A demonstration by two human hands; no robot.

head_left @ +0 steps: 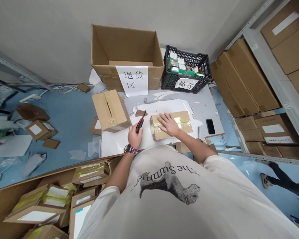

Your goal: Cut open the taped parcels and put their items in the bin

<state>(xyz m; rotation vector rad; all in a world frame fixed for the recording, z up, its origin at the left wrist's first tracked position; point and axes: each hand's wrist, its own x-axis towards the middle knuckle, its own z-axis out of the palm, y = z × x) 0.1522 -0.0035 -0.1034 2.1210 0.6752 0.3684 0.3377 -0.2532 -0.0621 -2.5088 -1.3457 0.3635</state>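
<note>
My left hand is closed round a red and black utility knife, its tip pointing away from me over the table. On the right, my right hand lies flat with fingers stretched out on top of a taped cardboard box. Clear tape and a white label show on that box beside the hand. A taller cardboard box with a taped seam stands just beyond the knife on the left. Scraps of torn paper lie between the two boxes.
At the back of the table stand a large open carton and a black crate holding small green-and-white boxes. A phone lies at right. Parcels fill a big box at lower left. Shelves line the right; a person's leg shows there.
</note>
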